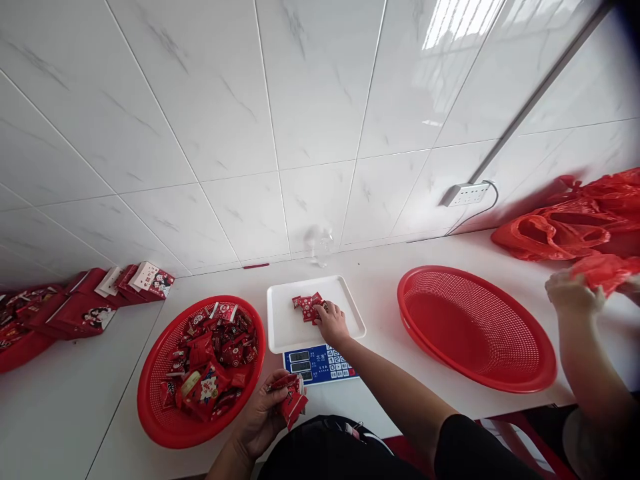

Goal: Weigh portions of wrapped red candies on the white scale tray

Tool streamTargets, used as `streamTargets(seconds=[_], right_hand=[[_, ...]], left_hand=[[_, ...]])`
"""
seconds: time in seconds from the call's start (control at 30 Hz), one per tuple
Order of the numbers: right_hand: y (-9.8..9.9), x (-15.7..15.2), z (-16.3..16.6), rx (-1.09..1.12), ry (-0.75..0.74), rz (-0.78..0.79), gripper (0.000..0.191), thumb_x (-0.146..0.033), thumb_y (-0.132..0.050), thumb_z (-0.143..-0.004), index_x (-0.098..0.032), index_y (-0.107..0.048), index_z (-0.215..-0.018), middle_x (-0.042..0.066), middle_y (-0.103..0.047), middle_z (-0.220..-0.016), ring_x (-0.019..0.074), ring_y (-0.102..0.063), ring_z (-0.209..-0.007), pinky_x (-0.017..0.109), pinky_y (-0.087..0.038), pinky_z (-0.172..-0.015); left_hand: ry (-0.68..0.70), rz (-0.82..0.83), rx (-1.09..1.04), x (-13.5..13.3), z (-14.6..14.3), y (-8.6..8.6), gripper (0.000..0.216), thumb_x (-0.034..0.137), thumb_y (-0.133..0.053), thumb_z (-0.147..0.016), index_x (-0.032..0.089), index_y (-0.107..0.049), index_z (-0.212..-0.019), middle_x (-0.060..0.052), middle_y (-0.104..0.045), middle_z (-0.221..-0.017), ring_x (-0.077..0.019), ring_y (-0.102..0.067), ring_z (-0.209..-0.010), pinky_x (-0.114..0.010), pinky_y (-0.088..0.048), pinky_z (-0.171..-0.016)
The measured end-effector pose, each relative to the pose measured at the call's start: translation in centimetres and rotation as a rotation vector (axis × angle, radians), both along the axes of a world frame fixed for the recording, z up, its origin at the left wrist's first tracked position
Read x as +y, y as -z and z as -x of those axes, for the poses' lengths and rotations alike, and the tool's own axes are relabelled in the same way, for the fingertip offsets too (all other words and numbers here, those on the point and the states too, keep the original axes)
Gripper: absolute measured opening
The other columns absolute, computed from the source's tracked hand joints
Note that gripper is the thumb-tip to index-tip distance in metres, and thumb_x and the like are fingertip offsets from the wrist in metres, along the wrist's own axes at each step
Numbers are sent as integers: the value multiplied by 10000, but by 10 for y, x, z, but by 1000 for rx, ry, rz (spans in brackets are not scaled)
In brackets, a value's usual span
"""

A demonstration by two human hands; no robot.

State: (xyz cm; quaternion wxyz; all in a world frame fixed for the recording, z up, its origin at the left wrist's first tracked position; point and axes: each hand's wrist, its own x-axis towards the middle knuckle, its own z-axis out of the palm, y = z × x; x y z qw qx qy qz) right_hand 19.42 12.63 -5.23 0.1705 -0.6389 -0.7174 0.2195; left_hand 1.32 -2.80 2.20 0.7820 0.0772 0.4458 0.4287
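Observation:
My right hand (331, 322) rests on the white scale tray (287, 329), fingers closed around small red candy packets (306, 307) lying there. My left hand (261, 419) is near the table's front edge, gripping a few red candy packets (293, 399). It hovers beside a red basket (165, 427) filled with several red wrapped sweets (213, 360). The tray sits on a blue digital scale (320, 365) with a keypad.
An empty red mesh basket (475, 327) sits to the right. Another person's hand (573, 293) at the far right holds red plastic bags (575, 227). Red gift boxes (85, 303) lie at the left against the tiled wall. A wall socket (466, 194) hangs above.

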Motion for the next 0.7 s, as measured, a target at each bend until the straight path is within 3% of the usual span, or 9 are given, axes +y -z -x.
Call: streamTargets(seconds=[0.13,0.27,0.4,0.47,0.53,0.6,0.7], right_hand=[[-3,6,-8,114,33,-70,304,-142,-525,-730,-261,-612,-996,69,-467,-1144,218,-476,-1022,344,-406,-862],[-15,17,-35,230,120,-174,191,-197,-521,-738,-210,-621,-900,71,-468,-1046,181,-525,-892,329,-467,-805],[-35,19,-110,278,287,-302,204,-260,-494,-754,-180,-606,-905,95,-411,-1059,198,-488,-947,365,-447,-858],[-42,14,-160,281,467,-438,215,-323,-543,-713,-191,-624,-863,86,-417,-1039,229,-459,-997,381,-440,-864],[-44,6,-206,185,606,-354,279,-365,-555,-706,-192,-629,-911,111,-386,-1142,270,-446,-1044,432,-406,-893],[-44,0,-238,50,720,-182,387,-383,-561,-702,-197,-599,-1040,152,-288,-1295,370,-340,-1172,517,-369,-894],[-40,0,-241,-118,750,-43,609,-441,-552,-712,-209,-432,-1262,180,-96,-1432,451,-119,-1281,633,-275,-897]], left_hand=[[7,17,2,1,-4,2,371,105,-682,-664,186,-498,-976,-58,-642,-966,-228,-665,-745,-302,-514,-609],[12,12,-24,3,-8,4,380,98,-689,-652,186,-506,-974,-50,-639,-966,-216,-663,-733,-317,-522,-631],[12,30,-42,4,-7,3,374,96,-690,-651,187,-514,-969,-56,-637,-975,-222,-663,-760,-318,-522,-642],[2,51,-45,4,-6,2,373,92,-693,-644,188,-517,-959,-59,-636,-983,-222,-663,-758,-319,-522,-637],[-6,60,-54,4,-6,1,371,101,-698,-639,189,-516,-951,-56,-638,-971,-223,-663,-739,-324,-522,-622],[-9,62,-59,4,-6,1,371,110,-696,-645,191,-514,-958,-52,-640,-962,-219,-662,-732,-324,-522,-614],[-10,74,-55,6,-7,0,377,109,-691,-651,192,-512,-973,-51,-638,-976,-221,-661,-750,-324,-521,-622]])
